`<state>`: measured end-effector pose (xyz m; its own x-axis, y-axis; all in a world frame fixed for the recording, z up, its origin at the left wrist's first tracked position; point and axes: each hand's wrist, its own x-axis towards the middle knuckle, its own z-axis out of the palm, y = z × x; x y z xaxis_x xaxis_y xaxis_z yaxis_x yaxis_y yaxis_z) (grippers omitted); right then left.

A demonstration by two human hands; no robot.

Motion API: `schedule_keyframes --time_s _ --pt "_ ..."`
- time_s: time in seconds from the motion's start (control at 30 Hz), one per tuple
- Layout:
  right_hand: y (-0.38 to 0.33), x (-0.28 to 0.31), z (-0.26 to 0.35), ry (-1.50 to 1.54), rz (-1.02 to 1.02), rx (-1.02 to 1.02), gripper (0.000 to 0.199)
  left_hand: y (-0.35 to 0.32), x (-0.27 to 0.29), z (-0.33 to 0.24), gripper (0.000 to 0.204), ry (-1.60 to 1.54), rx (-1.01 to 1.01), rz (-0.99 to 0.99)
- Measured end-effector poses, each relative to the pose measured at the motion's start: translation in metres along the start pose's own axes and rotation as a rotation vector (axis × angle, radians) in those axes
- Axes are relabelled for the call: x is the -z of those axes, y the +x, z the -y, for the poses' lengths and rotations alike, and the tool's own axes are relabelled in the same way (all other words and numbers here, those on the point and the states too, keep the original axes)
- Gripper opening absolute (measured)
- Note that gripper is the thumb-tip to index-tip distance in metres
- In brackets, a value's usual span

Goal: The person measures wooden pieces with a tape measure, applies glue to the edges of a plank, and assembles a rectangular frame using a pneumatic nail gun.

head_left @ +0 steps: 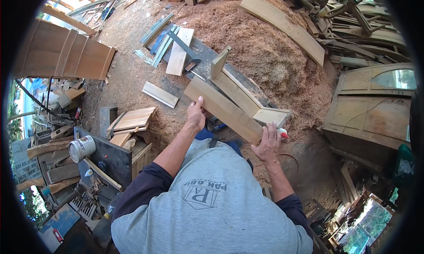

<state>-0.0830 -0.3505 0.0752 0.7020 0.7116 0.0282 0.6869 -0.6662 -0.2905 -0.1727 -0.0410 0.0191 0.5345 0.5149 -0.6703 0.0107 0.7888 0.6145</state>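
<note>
A flat wooden board (223,108) slants across the middle in front of me, held between my two hands. My left hand (195,116) grips its left end, thumb on the face and the other fingers mostly hidden. At the opposite end, my right hand (267,146) is closed round the board's edge. Just beyond lies a three-sided wooden assembly (236,91), made of a long board with a shorter piece standing at each end. A white bottle with a red cap (283,133) shows beside my right hand, partly hidden.
A dark bench (201,51) carries a try square (183,45) and a pale board (179,51). Wood shavings (274,55) heap behind it. Left stand stacked boards (134,119) and a white bucket (82,148); a wooden cabinet (366,119) is right.
</note>
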Motion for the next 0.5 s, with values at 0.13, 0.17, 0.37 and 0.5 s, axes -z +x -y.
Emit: schedule_keyframes --time_s 0.13,0.17,0.37,0.5 --pt "-0.009 -0.013 0.005 0.023 0.114 0.007 0.094 -0.013 0.023 0.007 0.033 -0.011 0.087 -0.055" --pt "-0.013 -0.024 0.006 0.037 0.142 -0.009 0.095 -0.012 0.033 0.013 0.034 -0.013 0.122 -0.027" --pt "-0.007 -0.080 0.012 0.232 0.341 -0.037 0.091 0.010 0.078 0.042 0.033 0.032 0.119 -0.213" --pt "0.016 -0.119 0.030 0.261 0.470 -0.046 0.090 0.052 0.098 0.033 0.031 0.166 0.010 -0.297"
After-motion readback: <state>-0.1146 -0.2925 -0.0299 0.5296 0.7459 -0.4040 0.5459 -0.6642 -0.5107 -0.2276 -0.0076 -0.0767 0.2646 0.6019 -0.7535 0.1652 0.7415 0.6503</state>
